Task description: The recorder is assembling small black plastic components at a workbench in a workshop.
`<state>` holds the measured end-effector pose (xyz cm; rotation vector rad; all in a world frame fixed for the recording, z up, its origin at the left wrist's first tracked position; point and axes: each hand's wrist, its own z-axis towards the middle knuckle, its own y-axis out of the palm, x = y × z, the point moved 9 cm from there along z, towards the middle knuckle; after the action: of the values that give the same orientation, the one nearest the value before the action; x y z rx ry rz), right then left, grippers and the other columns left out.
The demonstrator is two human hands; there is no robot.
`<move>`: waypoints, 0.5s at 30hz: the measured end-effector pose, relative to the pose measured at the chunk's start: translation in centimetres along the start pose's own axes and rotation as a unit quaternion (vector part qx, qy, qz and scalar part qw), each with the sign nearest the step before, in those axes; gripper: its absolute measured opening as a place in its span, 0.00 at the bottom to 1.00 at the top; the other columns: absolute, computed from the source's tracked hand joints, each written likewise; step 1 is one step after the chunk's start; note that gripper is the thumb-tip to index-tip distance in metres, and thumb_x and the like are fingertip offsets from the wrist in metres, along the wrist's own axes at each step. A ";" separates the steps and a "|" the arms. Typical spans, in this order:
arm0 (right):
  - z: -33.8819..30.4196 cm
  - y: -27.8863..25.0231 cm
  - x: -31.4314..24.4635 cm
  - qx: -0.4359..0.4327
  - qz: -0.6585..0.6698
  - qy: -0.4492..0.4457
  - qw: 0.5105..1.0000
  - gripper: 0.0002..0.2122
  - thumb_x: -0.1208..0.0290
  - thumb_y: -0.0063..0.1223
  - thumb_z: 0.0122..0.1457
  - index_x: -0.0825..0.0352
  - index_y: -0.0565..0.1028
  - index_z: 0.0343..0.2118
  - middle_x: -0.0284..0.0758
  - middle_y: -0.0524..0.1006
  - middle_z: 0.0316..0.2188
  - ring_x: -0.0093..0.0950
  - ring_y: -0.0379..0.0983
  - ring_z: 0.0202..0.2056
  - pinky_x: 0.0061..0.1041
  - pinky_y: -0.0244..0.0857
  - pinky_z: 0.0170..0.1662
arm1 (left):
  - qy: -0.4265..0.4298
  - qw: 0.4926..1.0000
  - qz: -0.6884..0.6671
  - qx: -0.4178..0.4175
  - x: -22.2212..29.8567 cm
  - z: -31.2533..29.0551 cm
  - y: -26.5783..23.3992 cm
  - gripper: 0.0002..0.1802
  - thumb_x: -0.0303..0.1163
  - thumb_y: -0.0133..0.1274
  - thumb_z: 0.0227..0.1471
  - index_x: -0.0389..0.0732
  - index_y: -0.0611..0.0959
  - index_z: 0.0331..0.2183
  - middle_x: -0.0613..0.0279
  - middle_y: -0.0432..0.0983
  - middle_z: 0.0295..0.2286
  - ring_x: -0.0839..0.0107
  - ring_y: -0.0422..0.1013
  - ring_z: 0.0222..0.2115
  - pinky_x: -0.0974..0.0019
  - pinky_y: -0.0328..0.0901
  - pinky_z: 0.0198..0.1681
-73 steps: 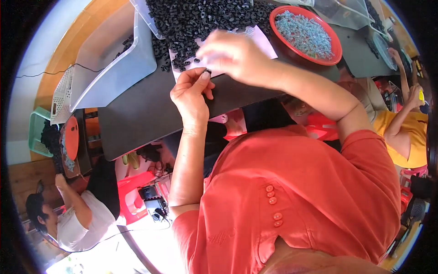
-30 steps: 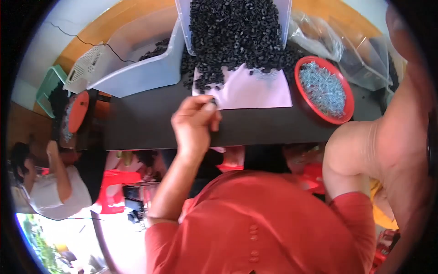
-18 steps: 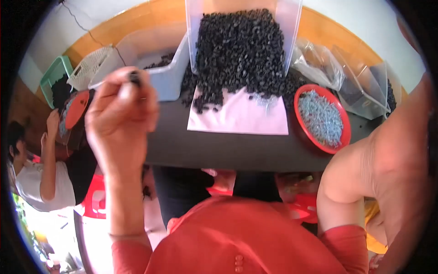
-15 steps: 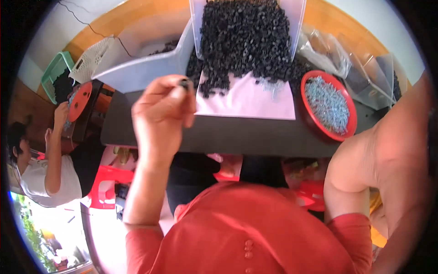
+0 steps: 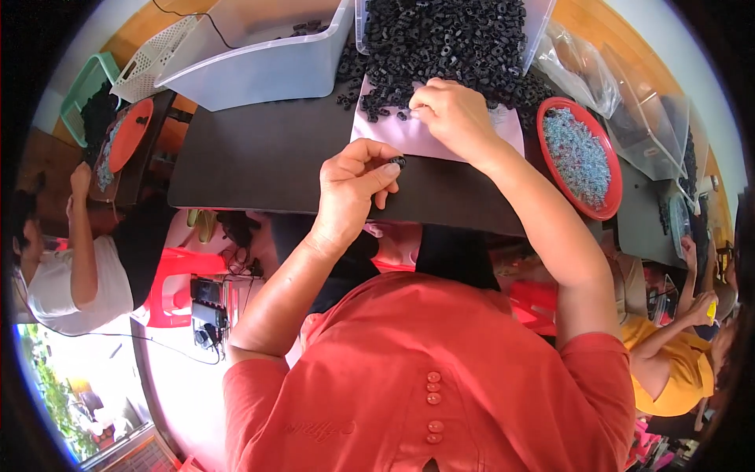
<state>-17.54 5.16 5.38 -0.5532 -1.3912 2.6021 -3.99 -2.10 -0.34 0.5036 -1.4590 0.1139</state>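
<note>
Nearest, in front of the red shirt, the left forearm rises from the lower left, slanting inward to a left hand that hangs just above the near edge of the dark worktop. Its wrist is nearly straight, its fingers curl in, and thumb and forefinger pinch a small black plastic piece, which sits at their tips, just short of the pink cloth. Farther in, the right forearm slants up and leftward from the right, over the near edge, to a right hand, back uppermost, wrist slightly bent. Its fingers are drawn narrow and point left and down at the cloth; whether they grip anything cannot be told. Toward the worktop's right end stands a red bowl of small silvery metal pieces. Beyond the cloth, spilling onto its far part, lies a heap of black plastic pieces, reaching back into a clear bin. Left of that, along the far edge, stands a translucent tub.
</note>
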 end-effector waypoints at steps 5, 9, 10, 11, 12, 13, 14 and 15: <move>0.7 1.5 0.8 -0.020 -0.055 0.014 0.998 0.05 0.68 0.55 0.50 0.62 0.76 0.27 0.33 0.75 0.27 0.36 0.74 0.32 0.35 0.67 0.34 | 0.028 1.000 -0.003 0.010 0.1 -0.3 -0.2 0.06 0.20 0.53 0.52 0.32 0.78 0.35 0.64 0.72 0.21 0.83 0.64 0.17 0.80 0.59 0.19; 1.1 2.0 1.3 -0.035 -0.068 0.015 0.997 0.06 0.67 0.55 0.51 0.63 0.76 0.28 0.33 0.76 0.28 0.37 0.74 0.33 0.35 0.67 0.34 | 0.027 0.999 0.025 0.008 0.5 -0.2 0.1 0.06 0.21 0.52 0.54 0.31 0.78 0.36 0.62 0.73 0.22 0.80 0.66 0.20 0.79 0.60 0.21; 1.1 2.3 1.5 -0.034 -0.068 0.016 0.997 0.06 0.67 0.55 0.51 0.63 0.76 0.28 0.33 0.76 0.28 0.37 0.74 0.33 0.35 0.67 0.34 | 0.022 0.999 0.031 0.008 0.4 -0.1 0.1 0.07 0.21 0.52 0.54 0.30 0.78 0.37 0.62 0.73 0.23 0.80 0.66 0.20 0.78 0.60 0.21; 1.2 2.5 1.2 -0.021 -0.099 -0.006 0.995 0.07 0.67 0.56 0.50 0.64 0.76 0.28 0.34 0.76 0.28 0.38 0.74 0.33 0.36 0.67 0.35 | 0.022 0.999 0.031 0.007 0.5 0.0 0.1 0.07 0.21 0.52 0.54 0.30 0.78 0.37 0.62 0.73 0.23 0.80 0.66 0.20 0.78 0.60 0.21; 1.2 2.6 0.9 -0.009 -0.130 -0.029 0.991 0.07 0.67 0.56 0.50 0.65 0.75 0.28 0.35 0.76 0.29 0.39 0.73 0.33 0.36 0.67 0.36 | 0.013 0.999 0.029 0.010 0.4 0.1 0.1 0.07 0.21 0.52 0.54 0.30 0.78 0.36 0.62 0.73 0.23 0.79 0.66 0.20 0.78 0.60 0.21; 1.0 2.6 1.3 -0.008 -0.130 -0.029 0.991 0.07 0.67 0.56 0.50 0.65 0.75 0.28 0.35 0.76 0.29 0.39 0.73 0.33 0.36 0.67 0.36 | 0.005 1.000 0.027 0.012 0.3 0.2 0.1 0.07 0.21 0.52 0.54 0.30 0.78 0.36 0.61 0.73 0.23 0.79 0.67 0.19 0.78 0.60 0.20; 1.1 2.3 1.2 -0.002 -0.097 -0.031 0.995 0.07 0.68 0.56 0.50 0.67 0.75 0.28 0.35 0.76 0.28 0.36 0.73 0.32 0.34 0.66 0.35 | 0.006 1.000 0.028 0.013 0.2 0.4 0.0 0.07 0.21 0.52 0.54 0.30 0.78 0.36 0.61 0.73 0.23 0.79 0.67 0.19 0.78 0.60 0.20; 1.0 1.9 1.2 0.004 -0.064 -0.034 0.997 0.07 0.70 0.55 0.51 0.68 0.74 0.29 0.34 0.76 0.28 0.33 0.73 0.31 0.31 0.65 0.35 | 0.003 1.000 0.001 0.023 0.0 0.6 -0.2 0.07 0.21 0.52 0.54 0.29 0.78 0.36 0.61 0.74 0.24 0.78 0.67 0.20 0.78 0.60 0.19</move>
<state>-18.99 3.63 3.99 -0.3651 -1.3859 2.5462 -4.42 -2.51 -0.41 0.5385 -1.4534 0.1509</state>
